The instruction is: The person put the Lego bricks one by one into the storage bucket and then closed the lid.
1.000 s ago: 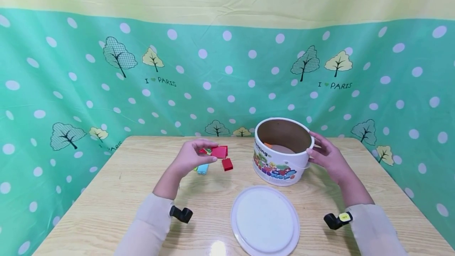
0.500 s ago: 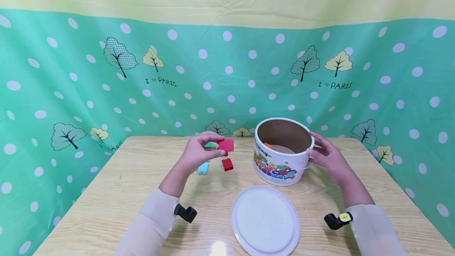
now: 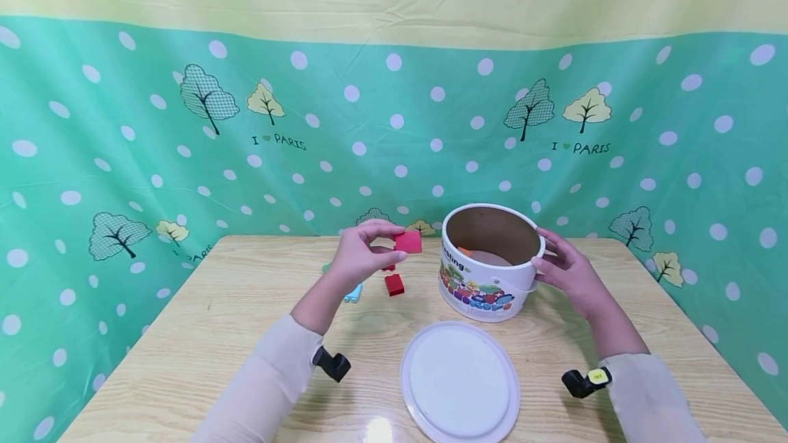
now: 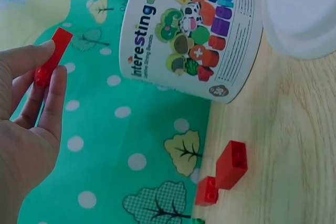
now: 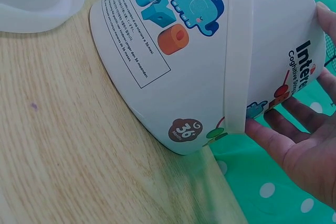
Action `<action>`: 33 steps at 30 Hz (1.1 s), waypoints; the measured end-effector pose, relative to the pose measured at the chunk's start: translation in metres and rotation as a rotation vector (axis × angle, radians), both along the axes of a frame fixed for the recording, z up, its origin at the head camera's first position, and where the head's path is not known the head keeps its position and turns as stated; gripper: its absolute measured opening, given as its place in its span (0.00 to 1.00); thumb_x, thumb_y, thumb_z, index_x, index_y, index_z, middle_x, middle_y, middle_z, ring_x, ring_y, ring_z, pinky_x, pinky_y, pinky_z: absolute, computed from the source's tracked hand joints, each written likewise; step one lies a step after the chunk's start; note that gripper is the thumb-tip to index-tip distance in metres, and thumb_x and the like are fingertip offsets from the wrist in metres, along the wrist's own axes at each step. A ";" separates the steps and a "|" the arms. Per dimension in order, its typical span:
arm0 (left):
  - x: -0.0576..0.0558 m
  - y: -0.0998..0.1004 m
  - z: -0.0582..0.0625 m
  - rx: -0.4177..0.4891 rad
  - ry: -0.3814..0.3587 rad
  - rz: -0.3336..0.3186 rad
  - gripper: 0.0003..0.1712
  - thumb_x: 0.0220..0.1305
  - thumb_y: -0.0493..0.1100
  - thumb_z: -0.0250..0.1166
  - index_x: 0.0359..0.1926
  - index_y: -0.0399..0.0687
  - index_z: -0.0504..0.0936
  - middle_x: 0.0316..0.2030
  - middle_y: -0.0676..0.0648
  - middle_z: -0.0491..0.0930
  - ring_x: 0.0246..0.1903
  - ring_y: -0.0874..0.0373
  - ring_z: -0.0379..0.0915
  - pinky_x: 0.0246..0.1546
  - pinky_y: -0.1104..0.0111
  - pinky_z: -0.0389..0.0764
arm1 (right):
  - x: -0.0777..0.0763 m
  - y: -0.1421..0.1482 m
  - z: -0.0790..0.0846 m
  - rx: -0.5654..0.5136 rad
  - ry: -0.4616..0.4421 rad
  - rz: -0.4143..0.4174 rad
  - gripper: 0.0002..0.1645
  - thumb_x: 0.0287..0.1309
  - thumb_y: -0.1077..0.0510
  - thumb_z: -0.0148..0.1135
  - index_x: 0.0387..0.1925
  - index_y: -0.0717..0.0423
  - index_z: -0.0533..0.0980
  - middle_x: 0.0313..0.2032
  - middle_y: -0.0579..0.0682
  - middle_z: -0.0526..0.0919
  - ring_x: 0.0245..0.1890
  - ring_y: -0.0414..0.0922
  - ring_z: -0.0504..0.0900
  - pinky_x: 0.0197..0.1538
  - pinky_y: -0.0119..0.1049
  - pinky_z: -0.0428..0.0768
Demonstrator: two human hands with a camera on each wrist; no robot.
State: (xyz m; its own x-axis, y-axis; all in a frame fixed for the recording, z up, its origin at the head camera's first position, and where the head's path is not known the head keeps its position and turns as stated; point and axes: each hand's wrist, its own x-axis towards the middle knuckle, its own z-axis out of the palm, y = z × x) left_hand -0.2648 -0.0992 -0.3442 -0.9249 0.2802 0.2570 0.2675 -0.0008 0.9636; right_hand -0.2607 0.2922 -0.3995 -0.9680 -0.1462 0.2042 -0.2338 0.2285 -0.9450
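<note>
My left hand [image 3: 363,253] pinches a red toy brick [image 3: 409,242] between thumb and fingers, raised above the table and just left of the bucket. In the left wrist view this brick [image 4: 55,53] tilts, with its studs low, near the fingers. The white printed bucket [image 3: 452,292] stands upright without its lid, and an orange piece [image 3: 464,251] shows inside. My right hand [image 3: 569,269] holds the bucket's right side near the rim. Under the left hand, two more red bricks [image 3: 395,284] lie on the table beside a light-blue brick [image 3: 353,294], which the wrist partly covers.
A round white lid [image 3: 458,381] lies flat on the wooden table [image 3: 203,333], in front of the bucket. A bit of a green piece [image 3: 325,268] peeks out behind the left wrist. The polka-dot curtain [image 3: 345,176] hangs along the table's back edge.
The left hand has lifted the red brick from among the other bricks and carried it up and right toward the bucket. The right hand and bucket have stayed in place.
</note>
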 end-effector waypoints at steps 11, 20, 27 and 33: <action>0.001 0.019 0.012 -0.086 0.061 -0.023 0.22 0.53 0.34 0.75 0.51 0.40 0.84 0.50 0.45 0.77 0.45 0.49 0.80 0.44 0.62 0.83 | 0.003 -0.001 0.002 0.012 -0.022 -0.004 0.41 0.69 0.54 0.58 0.76 0.45 0.51 0.69 0.67 0.56 0.57 0.44 0.69 0.51 0.40 0.81; -0.004 0.037 0.019 -0.164 0.067 -0.040 0.21 0.53 0.36 0.75 0.50 0.47 0.86 0.48 0.49 0.78 0.47 0.52 0.79 0.43 0.63 0.84 | 0.001 -0.001 0.004 0.030 -0.023 -0.008 0.42 0.68 0.52 0.58 0.76 0.45 0.50 0.70 0.67 0.56 0.62 0.55 0.66 0.51 0.40 0.80; -0.012 0.056 0.021 -0.270 0.107 -0.036 0.21 0.53 0.39 0.76 0.50 0.50 0.86 0.47 0.54 0.79 0.53 0.52 0.72 0.41 0.68 0.83 | 0.002 -0.002 0.004 0.027 -0.018 -0.008 0.42 0.68 0.51 0.59 0.76 0.46 0.51 0.69 0.67 0.56 0.59 0.49 0.68 0.51 0.40 0.81; -0.022 0.073 0.022 -0.319 0.140 -0.052 0.21 0.53 0.39 0.76 0.50 0.51 0.86 0.45 0.55 0.81 0.50 0.57 0.74 0.41 0.68 0.83 | 0.002 -0.002 0.005 0.035 -0.019 -0.013 0.42 0.68 0.52 0.58 0.76 0.46 0.50 0.70 0.67 0.56 0.62 0.55 0.67 0.52 0.42 0.80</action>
State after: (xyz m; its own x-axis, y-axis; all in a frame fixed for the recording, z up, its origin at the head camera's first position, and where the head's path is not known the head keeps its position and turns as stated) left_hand -0.2865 -0.0265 -0.3221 -0.8692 0.4129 0.2720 0.4043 0.2770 0.8717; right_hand -0.2586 0.2901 -0.3946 -0.9734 -0.1406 0.1808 -0.2129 0.2642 -0.9407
